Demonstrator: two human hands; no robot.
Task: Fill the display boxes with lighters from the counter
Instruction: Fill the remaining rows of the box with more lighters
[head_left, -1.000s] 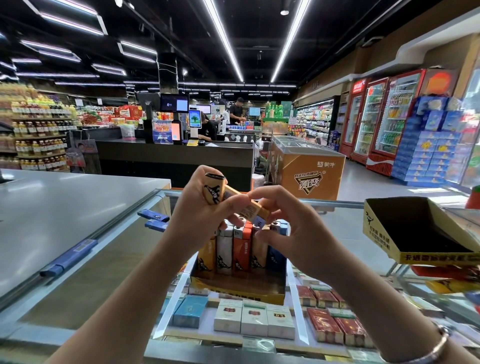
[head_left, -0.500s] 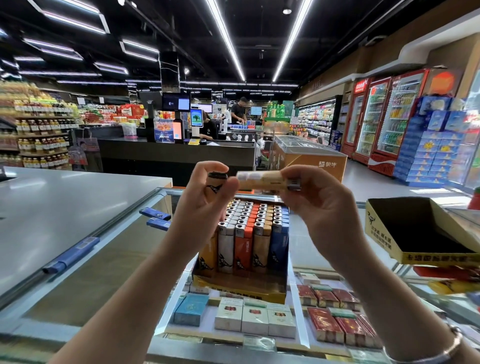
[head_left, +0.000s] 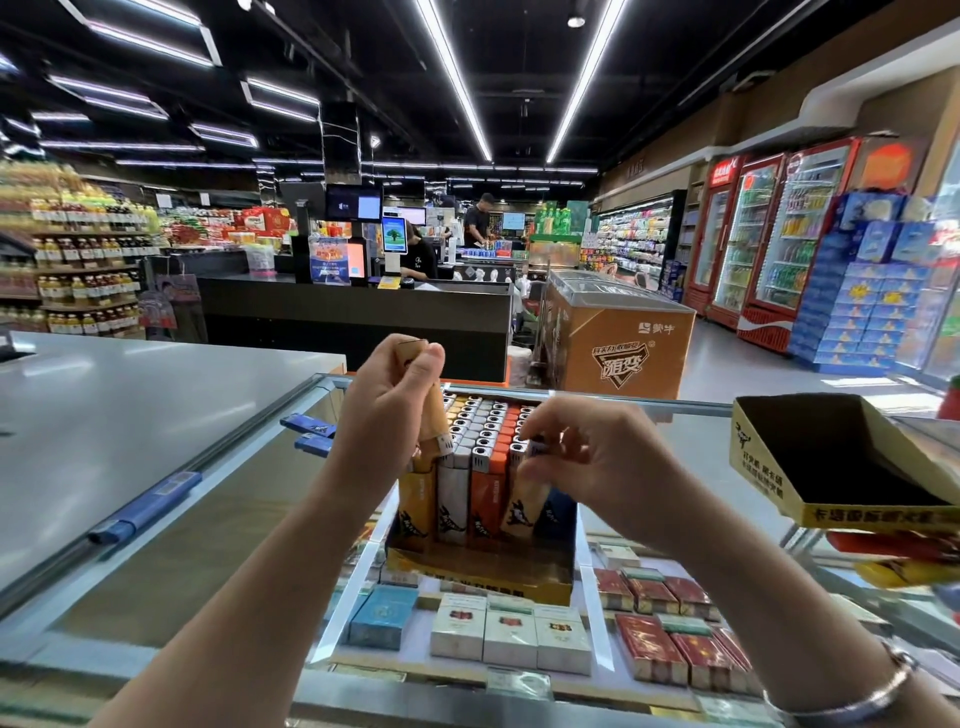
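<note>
A yellow display box (head_left: 483, 584) stands on the glass counter, packed with rows of upright lighters (head_left: 480, 431) in yellow, white, orange, tan and blue. My left hand (head_left: 384, 415) grips a tan lighter (head_left: 435, 421) just above the box's front left corner. My right hand (head_left: 587, 457) pinches the top of another tan lighter (head_left: 522, 506), which stands tilted in the front row. A second display box (head_left: 831, 457), dark inside and holding no lighters, sits on the counter at the right. Two blue lighters (head_left: 309, 434) lie loose on the counter to the left.
Cigarette packs (head_left: 511, 634) fill the shelf under the glass counter (head_left: 171, 561). A grey counter top (head_left: 130, 410) lies to the left, with a blue strip (head_left: 145, 506) along its edge. Red and yellow lighters (head_left: 893, 558) lie below the second box. Checkout desks and fridges stand beyond.
My right hand has come down from chest height with its tan lighter, now upright in the box's front row. My left hand has lowered slightly with its own lighter.
</note>
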